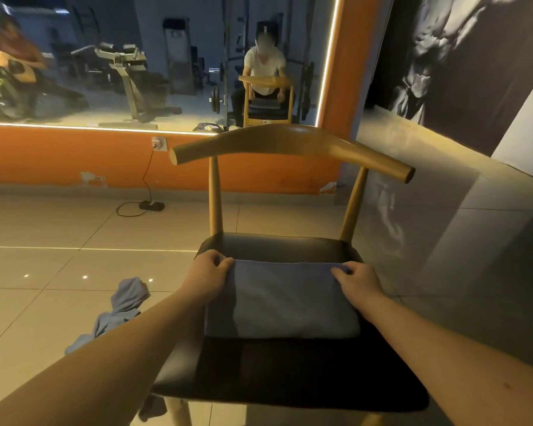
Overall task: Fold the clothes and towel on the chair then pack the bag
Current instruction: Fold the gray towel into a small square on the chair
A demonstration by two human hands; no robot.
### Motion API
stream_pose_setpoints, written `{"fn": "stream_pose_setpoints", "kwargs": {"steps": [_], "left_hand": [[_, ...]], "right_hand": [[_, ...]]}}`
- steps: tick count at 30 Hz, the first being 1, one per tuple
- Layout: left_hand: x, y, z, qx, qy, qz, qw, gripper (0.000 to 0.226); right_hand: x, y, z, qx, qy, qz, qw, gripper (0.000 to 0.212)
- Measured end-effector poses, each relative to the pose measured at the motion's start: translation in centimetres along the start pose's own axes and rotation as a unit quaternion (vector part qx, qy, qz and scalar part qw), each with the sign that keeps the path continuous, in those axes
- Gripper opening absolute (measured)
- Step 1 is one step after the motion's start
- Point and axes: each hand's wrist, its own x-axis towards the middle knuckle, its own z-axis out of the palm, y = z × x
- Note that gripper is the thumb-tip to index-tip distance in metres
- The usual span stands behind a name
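You have a soft blue-grey terry towel (282, 299) lying folded flat on the black padded seat of the wooden-backed chair (277, 245), towards its front half. It looks light and limp, likely to sag and slide on the smooth seat, so take it at the corners or along an edge, never mid-panel. Your left hand (208, 276) pinches the far left corner, fingers (225, 262) curled closed on the cloth; your right hand (359, 279) pinches the far right corner likewise. A crumpled light-blue garment (120, 309) lies on the tiled floor beside the chair, well apart from both hands.
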Motion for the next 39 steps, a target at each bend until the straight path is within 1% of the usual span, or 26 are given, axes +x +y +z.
{"fn": "stream_pose_setpoints", "kwargs": {"steps": [4,7,10,12,13,14,16,17,19,21,22,24,26,27,31,33,34,36,38,39], "left_hand": [[3.6,-1.1,1.5,0.078,0.012,-0.003,0.997,0.014],[4.7,-2.5,2.6,0.118,0.014,-0.015,0.993,0.013],[5.0,-3.0,3.2,0.123,0.018,-0.013,0.992,0.012],[4.9,-2.8,3.1,0.106,0.035,-0.011,0.994,0.016],[4.6,-2.6,3.1,0.101,0.054,-0.007,0.993,0.022],[4.2,-2.3,3.0,0.109,0.079,0.007,0.991,0.029],[3.0,-1.6,3.3,0.154,0.104,0.064,0.98,0.041],[2.1,-1.2,3.6,0.18,0.091,0.095,0.975,0.045],[0.1,-0.7,4.7,0.227,0.03,0.129,0.965,0.053],[-1.5,-1.2,6.1,0.272,-0.029,0.129,0.953,0.067],[-2.0,-1.8,6.6,0.295,-0.052,0.123,0.946,0.074],[-2.5,-3.2,7.2,0.338,-0.089,0.106,0.931,0.084],[-2.6,-4.2,7.1,0.364,-0.1,0.097,0.921,0.089],[-2.6,-4.4,7.1,0.37,-0.1,0.099,0.919,0.09],[-2.6,-4.7,7.1,0.386,-0.101,0.105,0.911,0.091],[-2.5,-4.6,7.2,0.393,-0.101,0.103,0.908,0.09],[-2.5,-4.3,7.1,0.393,-0.1,0.103,0.908,0.089],[-2.9,-3.0,7.2,0.383,-0.089,0.11,0.913,0.082],[-3.9,-1.1,7.8,0.357,-0.075,0.146,0.92,0.067],[-4.7,0.2,8.2,0.338,-0.079,0.17,0.922,0.063]], "right_hand": [[3.1,0.6,1.2,-0.018,-0.004,0.011,1.0,0.017],[4.5,1.2,1.9,-0.034,-0.016,0.023,0.999,0.015],[4.9,1.7,2.3,-0.038,-0.017,0.036,0.998,0.012],[4.9,1.6,2.2,-0.027,0.0,0.044,0.999,0.011],[4.7,1.3,2.0,-0.03,0.013,0.048,0.998,0.016],[4.5,0.9,1.8,-0.049,0.031,0.043,0.997,0.026],[3.5,0.0,1.7,-0.099,0.074,-0.015,0.992,0.043],[2.8,-0.5,1.8,-0.117,0.084,-0.057,0.988,0.046],[0.9,-1.1,2.7,-0.14,0.056,-0.133,0.98,0.048],[-0.9,-1.2,4.1,-0.178,-0.005,-0.178,0.968,0.051],[-1.4,-0.9,4.6,-0.214,-0.032,-0.197,0.956,0.053],[-1.5,0.0,5.1,-0.303,-0.084,-0.224,0.922,0.06],[-0.9,1.4,5.2,-0.377,-0.122,-0.215,0.893,0.066],[-0.6,2.1,5.0,-0.4,-0.134,-0.204,0.884,0.068],[0.0,3.1,5.2,-0.434,-0.158,-0.189,0.866,0.072],[0.1,2.8,5.1,-0.428,-0.178,-0.184,0.867,0.071],[0.1,2.5,4.9,-0.411,-0.179,-0.187,0.874,0.069],[0.7,2.2,4.6,-0.351,-0.135,-0.207,0.903,0.061],[2.2,2.0,4.1,-0.308,-0.084,-0.214,0.923,0.055],[3.0,1.9,3.8,-0.299,-0.086,-0.2,0.929,0.054]]}}
